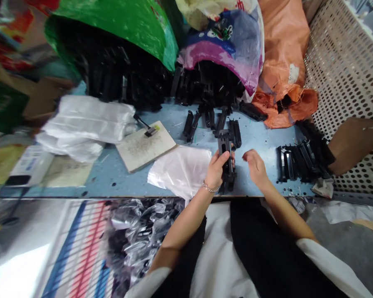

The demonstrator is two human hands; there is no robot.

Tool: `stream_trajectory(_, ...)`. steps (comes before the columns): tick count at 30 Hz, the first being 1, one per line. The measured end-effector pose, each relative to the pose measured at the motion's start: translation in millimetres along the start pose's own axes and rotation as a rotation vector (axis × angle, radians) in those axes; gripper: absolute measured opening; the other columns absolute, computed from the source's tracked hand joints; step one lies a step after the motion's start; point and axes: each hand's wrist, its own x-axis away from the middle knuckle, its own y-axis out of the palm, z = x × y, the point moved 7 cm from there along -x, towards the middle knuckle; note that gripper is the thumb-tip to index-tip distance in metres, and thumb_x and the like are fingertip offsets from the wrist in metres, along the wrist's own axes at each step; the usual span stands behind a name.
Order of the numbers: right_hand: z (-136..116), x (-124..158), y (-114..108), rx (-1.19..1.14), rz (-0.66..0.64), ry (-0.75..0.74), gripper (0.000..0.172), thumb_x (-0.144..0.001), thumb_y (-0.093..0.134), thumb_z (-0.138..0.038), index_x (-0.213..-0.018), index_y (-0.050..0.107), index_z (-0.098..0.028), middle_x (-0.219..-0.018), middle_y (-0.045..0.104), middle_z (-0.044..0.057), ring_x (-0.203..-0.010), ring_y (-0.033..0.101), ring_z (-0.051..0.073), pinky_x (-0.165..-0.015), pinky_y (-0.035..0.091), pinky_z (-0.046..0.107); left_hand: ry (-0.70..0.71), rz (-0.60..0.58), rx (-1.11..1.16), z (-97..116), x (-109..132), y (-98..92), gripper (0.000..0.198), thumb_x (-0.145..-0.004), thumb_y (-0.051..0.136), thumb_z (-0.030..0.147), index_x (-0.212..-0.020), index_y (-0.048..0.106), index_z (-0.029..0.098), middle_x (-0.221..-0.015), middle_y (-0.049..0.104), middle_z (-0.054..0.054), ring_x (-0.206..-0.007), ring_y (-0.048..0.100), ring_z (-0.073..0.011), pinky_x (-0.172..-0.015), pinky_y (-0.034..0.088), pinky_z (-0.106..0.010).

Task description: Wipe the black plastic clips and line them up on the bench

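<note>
My left hand (pixel 216 169), with a chain bracelet at the wrist, is closed around long black plastic parts (pixel 224 142) near the table's front edge. How many it grips is hard to make out. My right hand (pixel 256 169) is raised just to the right of them, apart from them, its fingers curled together. Whatever it may pinch is too small or blurred to name. More black parts (pixel 191 126) of the same sort lie loosely beyond my left hand. A white plastic bag (pixel 182 169) lies flat beside my left wrist.
Green (pixel 118 25) and purple (pixel 217 54) sacks spill black parts at the back. An orange sack (pixel 282 62) and perforated crate (pixel 351 82) stand right, near a row of parts (pixel 298 161). Left are a pad (pixel 143 149) and stacked bags (pixel 87 120); below, a heap of bagged parts (pixel 143 236).
</note>
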Motion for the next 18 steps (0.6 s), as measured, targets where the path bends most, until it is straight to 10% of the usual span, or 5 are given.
stream_trajectory(3, -19.6, -26.4, -21.0, 0.348, 0.146, -0.287, 0.059, -0.094, 0.029, -0.074, -0.097, 0.060, -0.025, -0.100, 0.060, 0.010, -0.102, 0.055, 0.029, -0.096, 0.042, 0.050, -0.155, -0.034, 0.025, -11.5, 15.3, 7.2, 0.050, -0.073, 0.077, 0.055, -0.103, 0.064, 0.016, -0.075, 0.063, 0.001, -0.056, 0.055, -0.0085, -0.052, 0.046, -0.022)
stream_trajectory(8, -25.0, -52.7, 1.2, 0.551, -0.029, -0.452, 0.047, -0.104, 0.028, -0.054, -0.085, 0.058, -0.023, -0.084, 0.056, 0.007, -0.087, 0.052, 0.025, -0.087, 0.038, 0.046, -0.217, 0.057, 0.061, -18.8, 19.5, -0.6, 0.050, -0.072, 0.075, 0.059, -0.090, 0.062, 0.015, -0.071, 0.064, -0.001, -0.052, 0.055, -0.0086, -0.049, 0.046, -0.022)
stream_trajectory(18, -38.1, 29.3, 68.5, 0.481, -0.278, -0.675, 0.045, -0.103, 0.038, -0.053, -0.079, 0.060, -0.022, -0.082, 0.062, 0.006, -0.081, 0.051, 0.023, -0.079, 0.036, 0.040, 0.024, 0.260, -0.165, 8.9, 9.1, -52.4, 0.052, -0.079, 0.068, 0.061, -0.109, 0.053, 0.022, -0.091, 0.069, -0.002, -0.071, 0.068, -0.0153, -0.061, 0.053, -0.027)
